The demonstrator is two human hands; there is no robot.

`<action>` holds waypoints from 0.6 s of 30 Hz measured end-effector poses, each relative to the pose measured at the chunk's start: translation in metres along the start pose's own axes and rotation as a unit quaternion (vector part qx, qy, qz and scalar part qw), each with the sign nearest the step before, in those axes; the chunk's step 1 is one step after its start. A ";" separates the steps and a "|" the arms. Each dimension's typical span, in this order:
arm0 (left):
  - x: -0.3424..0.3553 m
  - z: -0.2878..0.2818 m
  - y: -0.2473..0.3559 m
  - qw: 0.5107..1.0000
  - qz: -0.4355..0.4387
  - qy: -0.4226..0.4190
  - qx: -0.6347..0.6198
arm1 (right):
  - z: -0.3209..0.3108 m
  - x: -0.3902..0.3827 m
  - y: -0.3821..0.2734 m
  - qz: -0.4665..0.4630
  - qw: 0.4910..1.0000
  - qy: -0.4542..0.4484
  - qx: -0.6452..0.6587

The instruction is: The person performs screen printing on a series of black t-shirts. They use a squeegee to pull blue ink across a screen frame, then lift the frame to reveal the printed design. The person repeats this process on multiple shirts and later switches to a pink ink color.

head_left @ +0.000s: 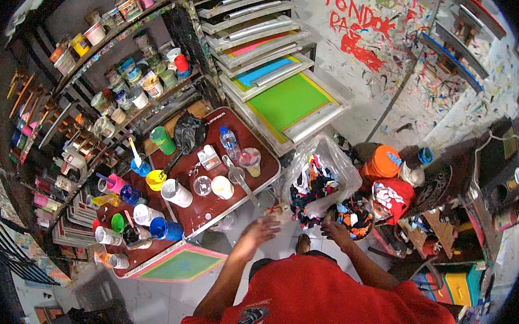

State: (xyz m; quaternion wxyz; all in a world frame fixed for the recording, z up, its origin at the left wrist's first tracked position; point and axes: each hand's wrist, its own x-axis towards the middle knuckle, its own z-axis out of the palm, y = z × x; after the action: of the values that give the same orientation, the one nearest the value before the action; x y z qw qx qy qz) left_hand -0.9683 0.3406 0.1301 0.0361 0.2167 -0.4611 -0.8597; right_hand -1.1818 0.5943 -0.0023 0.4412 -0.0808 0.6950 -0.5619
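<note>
My left hand (259, 230) hovers below the front edge of the red-brown table (221, 217), fingers spread and holding nothing. A long metal spatula (241, 181) lies on that table, sticking over the edge above this hand, near a white tub (223, 187) and a cup of pale liquid (250, 161). My right hand (335, 231) is open, fingers slightly bent, beside a container of mixed cloth scraps (352, 215). Above and between both hands is a clear plastic bag (338, 168) full of dark and coloured rags.
Screen frames (291, 105) fill a rack at the back, beside shelves of paint pots (137, 95). An orange bucket (380, 161) and red cloth bundle (391, 198) stand right. A framed screen (179, 264) leans under the table. Tiled floor (155, 302) shows at lower left.
</note>
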 end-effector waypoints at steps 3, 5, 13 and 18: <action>0.043 -0.035 0.029 0.998 0.031 0.056 -0.025 | -0.078 0.085 0.082 -0.075 0.975 0.013 -0.208; 0.052 -0.063 0.057 0.990 0.064 0.109 -0.055 | -0.060 0.081 0.010 -0.116 0.978 -0.068 -0.159; 0.174 -0.133 0.183 0.971 0.076 0.209 -0.086 | -0.092 0.159 -0.161 -0.062 0.998 -0.001 0.016; 0.271 -0.187 0.249 0.960 0.077 0.262 -0.068 | -0.141 0.293 -0.304 -0.060 0.997 0.034 0.046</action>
State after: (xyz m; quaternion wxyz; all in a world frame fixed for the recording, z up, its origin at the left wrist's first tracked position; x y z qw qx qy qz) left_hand -1.1719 -0.0187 0.1497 0.2362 0.3950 -0.3915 -0.7968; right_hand -1.5730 0.4077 0.1009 0.3864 -0.0830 0.6766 -0.6213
